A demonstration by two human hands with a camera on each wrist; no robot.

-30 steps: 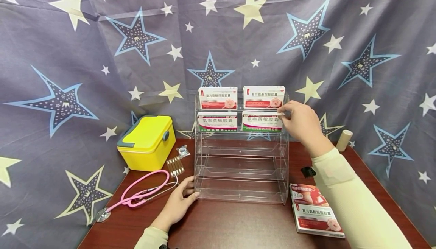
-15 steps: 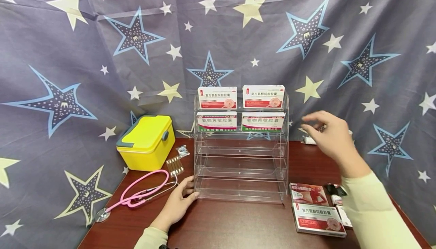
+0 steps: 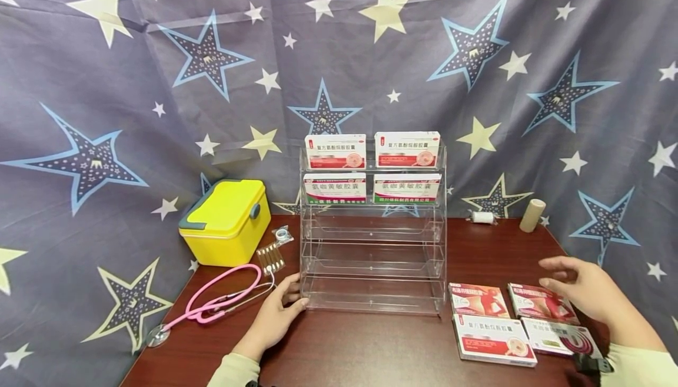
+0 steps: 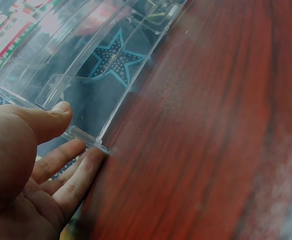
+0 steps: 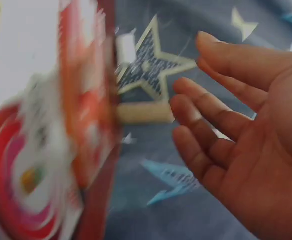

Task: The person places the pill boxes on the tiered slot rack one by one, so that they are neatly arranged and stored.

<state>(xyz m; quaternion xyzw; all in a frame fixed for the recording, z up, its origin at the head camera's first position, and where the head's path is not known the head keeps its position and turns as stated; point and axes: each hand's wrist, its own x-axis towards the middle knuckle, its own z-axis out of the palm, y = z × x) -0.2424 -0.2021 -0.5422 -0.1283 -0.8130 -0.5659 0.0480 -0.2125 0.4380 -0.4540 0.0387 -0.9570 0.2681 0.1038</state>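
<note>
Right hand (image 3: 582, 287) lowered, grip open, empty

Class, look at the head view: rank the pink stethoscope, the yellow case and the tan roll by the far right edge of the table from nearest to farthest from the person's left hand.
1. Pink stethoscope: nearest, on the table just left of the left hand.
2. Yellow case: farther back on the left, against the curtain.
3. Tan roll: farthest, across the table at the far right, beyond the clear rack.

Clear acrylic rack (image 3: 372, 257) upright, red-pink box (image 3: 540, 303) flat on table
</note>
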